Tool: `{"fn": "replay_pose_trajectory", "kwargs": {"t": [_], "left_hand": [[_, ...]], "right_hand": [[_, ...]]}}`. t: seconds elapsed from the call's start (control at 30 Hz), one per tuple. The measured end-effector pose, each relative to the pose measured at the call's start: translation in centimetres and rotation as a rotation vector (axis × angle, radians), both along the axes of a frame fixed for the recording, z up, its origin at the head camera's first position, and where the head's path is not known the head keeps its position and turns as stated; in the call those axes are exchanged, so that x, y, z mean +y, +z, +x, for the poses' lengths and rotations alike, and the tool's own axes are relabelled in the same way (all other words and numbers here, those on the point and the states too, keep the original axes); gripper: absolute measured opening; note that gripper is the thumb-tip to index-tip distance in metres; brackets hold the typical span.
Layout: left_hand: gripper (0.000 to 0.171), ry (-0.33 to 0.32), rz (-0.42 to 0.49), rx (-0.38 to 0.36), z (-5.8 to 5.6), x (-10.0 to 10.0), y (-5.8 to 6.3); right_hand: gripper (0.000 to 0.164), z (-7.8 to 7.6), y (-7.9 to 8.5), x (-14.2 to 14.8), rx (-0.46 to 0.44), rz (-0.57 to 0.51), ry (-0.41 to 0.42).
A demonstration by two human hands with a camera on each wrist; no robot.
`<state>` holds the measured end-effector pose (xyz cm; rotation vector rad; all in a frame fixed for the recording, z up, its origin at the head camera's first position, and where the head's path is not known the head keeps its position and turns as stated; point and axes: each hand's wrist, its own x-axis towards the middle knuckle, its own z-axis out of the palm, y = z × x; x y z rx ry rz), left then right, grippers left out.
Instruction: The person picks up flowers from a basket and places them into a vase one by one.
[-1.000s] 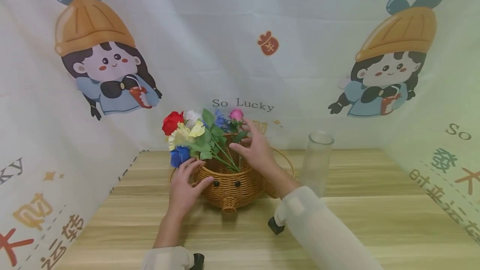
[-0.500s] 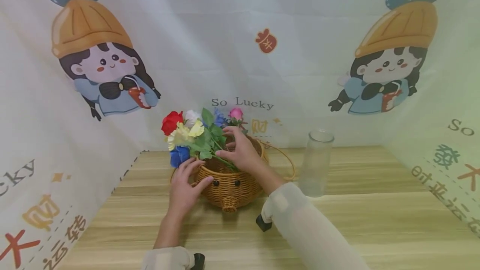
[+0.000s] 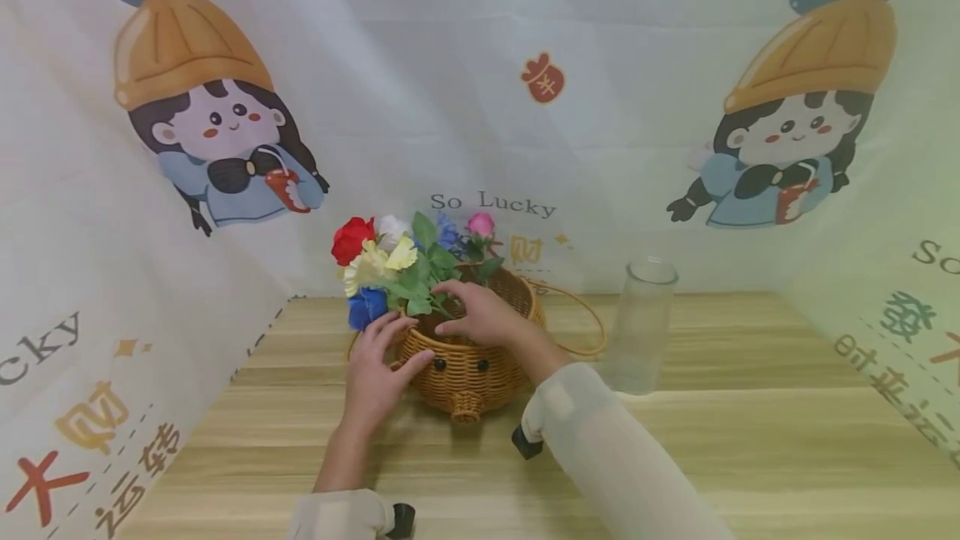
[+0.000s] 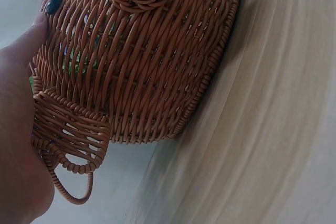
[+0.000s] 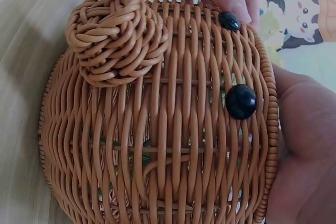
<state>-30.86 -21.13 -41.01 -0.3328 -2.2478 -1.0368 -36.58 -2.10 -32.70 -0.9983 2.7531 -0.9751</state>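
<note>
A brown wicker basket (image 3: 480,377) with black bead eyes and a woven snout stands on the table. My left hand (image 3: 378,377) holds its left rim, thumb in front and fingers over the edge. Artificial flowers lean leftward out of the basket: a red rose (image 3: 352,240), yellow blooms (image 3: 375,265), a dark blue flower (image 3: 367,307) and a white one (image 3: 392,230). A pink rose (image 3: 481,224) stands at the back. Over the opening, my right hand (image 3: 483,315) reaches in near the green leaves, thumb and fingers spread apart. The basket's weave (image 5: 173,108) partly hides the stems.
A tall clear glass vase (image 3: 645,332) stands upright to the right of the basket. The basket's looped handle (image 3: 596,332) extends between them. A printed white cloth (image 3: 615,140) hangs behind the wooden table (image 3: 750,440).
My right hand has moved from beside the pink rose, left and down to the leaves over the basket's opening. My left hand has stayed at the rim. The flowers stand about as before.
</note>
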Motion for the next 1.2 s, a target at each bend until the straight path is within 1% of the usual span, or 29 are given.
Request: {"fn": "replay_pose_trajectory", "kwargs": {"t": [0.1,0.27,0.37,0.43,0.53,0.63,0.73,0.83,0.93,1.07,1.2], "left_hand": [[0.047,0.000,-0.006,-0.005,0.0,0.0,0.0],[0.047,-0.001,-0.007,-0.020,0.1,-0.2,0.0],[0.047,0.001,-0.002,-0.020,0.0,-0.3,0.0],[0.046,0.002,-0.002,-0.007,0.0,-0.3,-0.1],[0.046,0.000,-0.008,0.015,-0.1,-0.3,-0.1],[0.046,-0.004,-0.007,0.017,0.0,-0.2,-0.1],[0.046,-0.004,0.005,-0.001,0.1,-0.2,0.0],[0.046,0.000,0.019,-0.023,0.2,-0.1,0.1],[0.046,0.000,0.020,-0.030,0.2,-0.1,0.1],[0.046,-0.007,0.021,-0.025,0.2,-0.2,0.1],[0.046,-0.014,0.021,-0.009,0.2,-0.1,0.1]], "right_hand": [[0.052,0.0,-0.1,-0.2,0.027,0.071,0.002],[0.043,0.0,-0.2,-0.6,0.029,0.147,0.015],[0.044,0.0,-0.1,-0.7,0.014,0.184,0.013],[0.046,0.0,-0.1,-0.8,-0.007,0.216,0.000],[0.048,0.0,-0.1,-0.9,-0.059,0.271,-0.023],[0.050,0.0,0.0,-1.0,-0.102,0.319,-0.044],[0.050,0.1,0.0,-1.1,-0.094,0.347,-0.067],[0.050,0.1,0.0,-1.0,-0.055,0.345,-0.094],[0.049,0.2,-0.1,-1.0,-0.019,0.308,-0.116],[0.047,0.4,-0.2,-1.0,-0.004,0.236,-0.153],[0.043,0.5,-0.4,-0.8,0.036,0.178,-0.189]]}}
